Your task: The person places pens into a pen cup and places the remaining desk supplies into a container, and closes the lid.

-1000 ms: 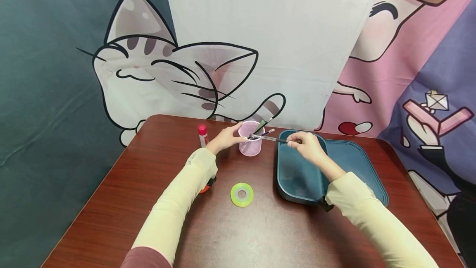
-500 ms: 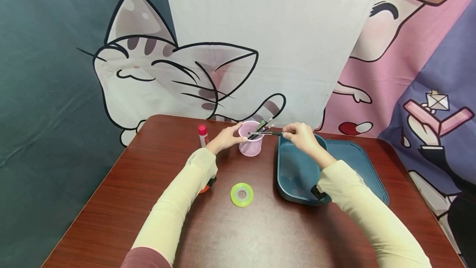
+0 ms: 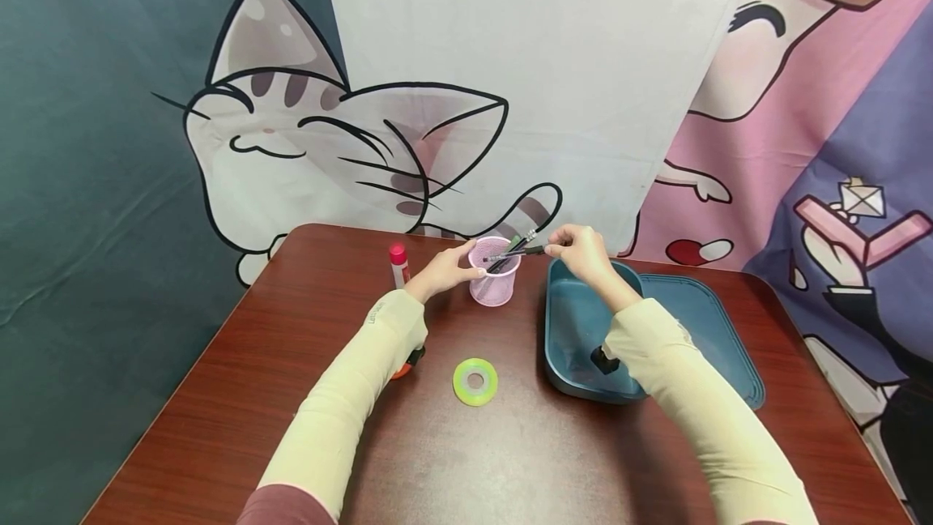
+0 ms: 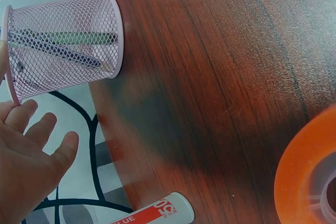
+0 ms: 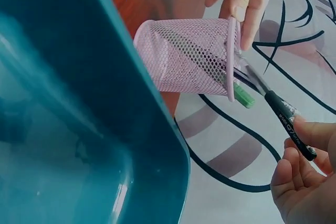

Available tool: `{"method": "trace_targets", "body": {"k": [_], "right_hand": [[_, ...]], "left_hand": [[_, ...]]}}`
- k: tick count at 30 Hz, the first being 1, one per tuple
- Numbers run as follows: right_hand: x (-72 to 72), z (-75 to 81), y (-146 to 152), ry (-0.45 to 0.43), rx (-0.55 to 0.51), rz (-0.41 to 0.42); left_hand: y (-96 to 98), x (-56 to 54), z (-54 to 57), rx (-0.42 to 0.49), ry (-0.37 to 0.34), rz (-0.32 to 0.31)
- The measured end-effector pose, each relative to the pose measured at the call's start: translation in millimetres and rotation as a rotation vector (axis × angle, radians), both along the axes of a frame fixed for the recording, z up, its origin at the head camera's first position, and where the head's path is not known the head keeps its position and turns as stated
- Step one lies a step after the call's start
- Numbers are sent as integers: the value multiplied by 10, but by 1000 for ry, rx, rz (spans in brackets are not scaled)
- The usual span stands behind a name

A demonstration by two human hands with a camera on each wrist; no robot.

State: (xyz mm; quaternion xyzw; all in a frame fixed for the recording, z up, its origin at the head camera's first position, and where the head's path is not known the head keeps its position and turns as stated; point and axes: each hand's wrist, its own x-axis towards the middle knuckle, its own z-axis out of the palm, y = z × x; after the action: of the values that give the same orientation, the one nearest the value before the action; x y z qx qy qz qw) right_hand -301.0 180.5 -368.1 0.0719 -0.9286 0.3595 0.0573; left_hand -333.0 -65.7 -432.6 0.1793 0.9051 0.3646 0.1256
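Observation:
A pink mesh pen holder [image 3: 492, 290] stands upright near the table's back edge, with a green pen [image 5: 244, 96] and several others leaning inside it. My left hand [image 3: 440, 272] grips its rim with thumb and finger, the other fingers spread in the left wrist view. Between thumb and fingers of my right hand [image 3: 583, 252] is a gel pen [image 5: 289, 121] with a black cap and a clear barrel. It slants toward the holder, its clear end overlapping the holder's mouth in the head and right wrist views.
A teal box [image 3: 568, 322] stands open below my right hand, its flat lid [image 3: 703, 322] to the right. Left of the holder stands a glue stick [image 3: 398, 253] with a red cap. A yellow-green tape roll [image 3: 461, 383] lies nearer; an orange tape roll [image 4: 294, 177] is near my left wrist.
My right hand has moved away from me and a little left, rising at the pen's capped end, so the pen now tilts down toward the holder. My left hand has stayed at the rim.

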Motion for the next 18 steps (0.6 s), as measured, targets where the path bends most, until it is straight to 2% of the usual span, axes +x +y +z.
{"method": "trace_targets", "body": {"k": [7,18], "right_hand": [[-72,-47,-44,42,-58,-43],[-165,-189,-135,3,-220,-115]], "left_hand": [[0,-8,-7,7,4,-4],[1,-4,-5,10,0,-1]]}}
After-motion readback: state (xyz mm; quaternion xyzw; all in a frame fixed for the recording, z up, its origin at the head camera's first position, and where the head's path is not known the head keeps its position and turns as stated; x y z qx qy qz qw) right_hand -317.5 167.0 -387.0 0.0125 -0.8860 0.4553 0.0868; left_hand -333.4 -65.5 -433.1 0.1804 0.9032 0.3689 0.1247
